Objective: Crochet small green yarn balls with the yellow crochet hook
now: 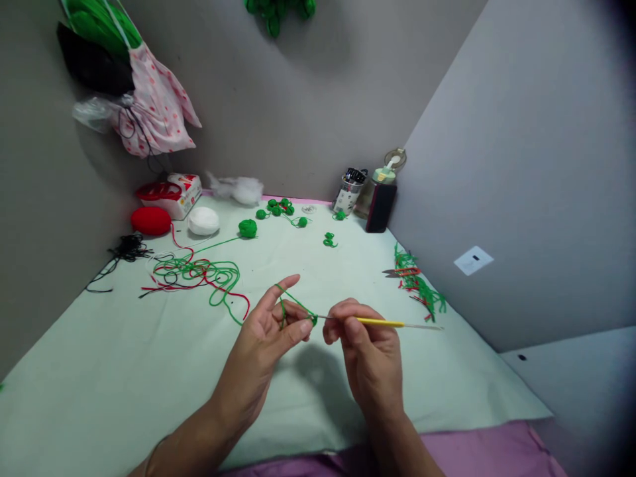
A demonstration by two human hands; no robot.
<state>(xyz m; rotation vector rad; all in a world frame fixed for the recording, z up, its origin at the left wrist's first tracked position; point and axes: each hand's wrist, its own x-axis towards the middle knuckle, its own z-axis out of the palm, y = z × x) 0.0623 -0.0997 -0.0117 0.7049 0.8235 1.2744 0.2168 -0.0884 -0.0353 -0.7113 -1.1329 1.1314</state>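
If the green strand (298,301) over your left index finger goes slack, your hook (380,322) could slip out — and that tangle (199,268) beyond your left hand might snag the feed (mixed colours, ugh). Your left hand (271,331) is pinching the green piece (314,320) at its fingertips; your right hand (370,344) has the hook between thumb and fingers, its tip at the piece. Looks tiny, dark green, bunched — too small to make out stitches.

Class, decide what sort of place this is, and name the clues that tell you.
Probably a small yarn-craft corner: the right hand holds a yellow-handled hook, a red yarn ball sits at the back left, and scissors lie among green and red yarn scraps.
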